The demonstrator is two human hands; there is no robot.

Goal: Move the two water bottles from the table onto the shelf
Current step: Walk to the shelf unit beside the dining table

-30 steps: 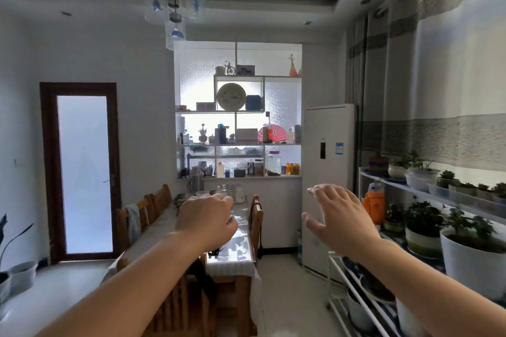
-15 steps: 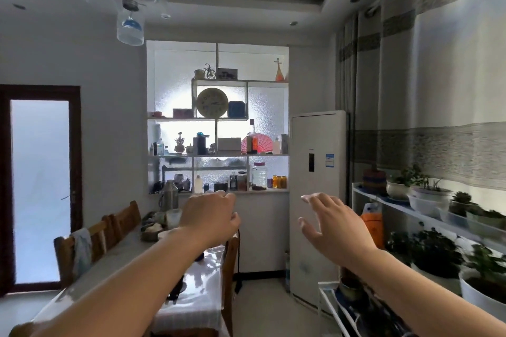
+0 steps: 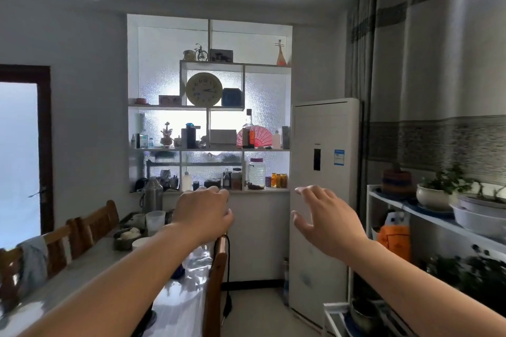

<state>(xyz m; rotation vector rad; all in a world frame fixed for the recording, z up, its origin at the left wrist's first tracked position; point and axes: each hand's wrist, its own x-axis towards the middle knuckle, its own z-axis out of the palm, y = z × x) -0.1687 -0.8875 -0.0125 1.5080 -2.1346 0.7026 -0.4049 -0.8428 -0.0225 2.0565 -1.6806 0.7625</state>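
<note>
Both arms reach forward at chest height with nothing in either hand. The left hand (image 3: 204, 215) is loosely curled, knuckles up, above the far end of the table (image 3: 90, 268); the right hand (image 3: 327, 220) is spread open, fingers apart, in front of the white standing air conditioner (image 3: 324, 200). Between the table's chairs (image 3: 217, 282) and the plant rack (image 3: 438, 223) on the right, a strip of bare floor (image 3: 260, 309) runs to the wall shelf (image 3: 209, 149). The air conditioner carries a blue label, too small to read. The clock (image 3: 204, 89) on the shelf shows numerals. Cups and bowls crowd the table's far end; I cannot tell which items there are the water bottles
</note>
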